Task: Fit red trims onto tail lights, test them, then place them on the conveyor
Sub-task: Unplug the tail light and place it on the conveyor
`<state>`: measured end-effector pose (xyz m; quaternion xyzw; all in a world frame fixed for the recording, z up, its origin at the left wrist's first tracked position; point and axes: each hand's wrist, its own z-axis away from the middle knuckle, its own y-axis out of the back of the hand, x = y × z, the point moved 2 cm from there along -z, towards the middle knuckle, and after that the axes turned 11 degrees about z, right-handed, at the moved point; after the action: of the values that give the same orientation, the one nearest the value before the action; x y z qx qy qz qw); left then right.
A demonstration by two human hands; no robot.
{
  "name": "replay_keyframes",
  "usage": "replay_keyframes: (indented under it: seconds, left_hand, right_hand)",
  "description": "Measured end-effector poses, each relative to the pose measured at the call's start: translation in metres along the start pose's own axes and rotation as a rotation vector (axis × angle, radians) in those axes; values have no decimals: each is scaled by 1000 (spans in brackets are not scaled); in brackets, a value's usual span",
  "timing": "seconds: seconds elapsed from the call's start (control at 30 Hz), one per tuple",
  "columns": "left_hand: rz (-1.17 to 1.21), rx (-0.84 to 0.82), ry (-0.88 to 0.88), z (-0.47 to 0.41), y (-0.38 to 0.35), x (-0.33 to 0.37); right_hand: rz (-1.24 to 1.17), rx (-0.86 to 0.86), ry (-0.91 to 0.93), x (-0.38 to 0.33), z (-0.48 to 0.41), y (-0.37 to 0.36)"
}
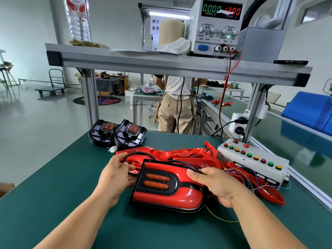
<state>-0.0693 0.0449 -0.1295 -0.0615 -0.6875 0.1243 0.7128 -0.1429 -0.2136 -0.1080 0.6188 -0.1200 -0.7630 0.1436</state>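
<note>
A tail light (166,186) with red trim fitted and two orange lenses lies on the green table (62,203) between my hands. My left hand (116,175) holds its left edge, fingers curled round the black cable (136,154). My right hand (213,186) grips its right end, thumb on top of the red trim. Behind it lies a pile of loose red trims (179,153). Two untrimmed black tail lights (117,134) stand at the table's far left.
A white test box with coloured buttons (253,159) and loose wires sits to the right. A power supply (215,26) stands on the shelf above. The conveyor (269,126) runs along the right. A person (177,105) stands beyond the table.
</note>
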Motion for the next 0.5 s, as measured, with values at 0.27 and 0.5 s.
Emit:
replay_keyframes:
  seconds: [0.27,0.5]
  left_hand:
    - [110,-7,10,3,-2,5]
    - [354,-72,23,13,-3,16]
  right_hand:
    - [-98,21,135,-5,0,-5]
    - [-288,45,215,-10,3,0]
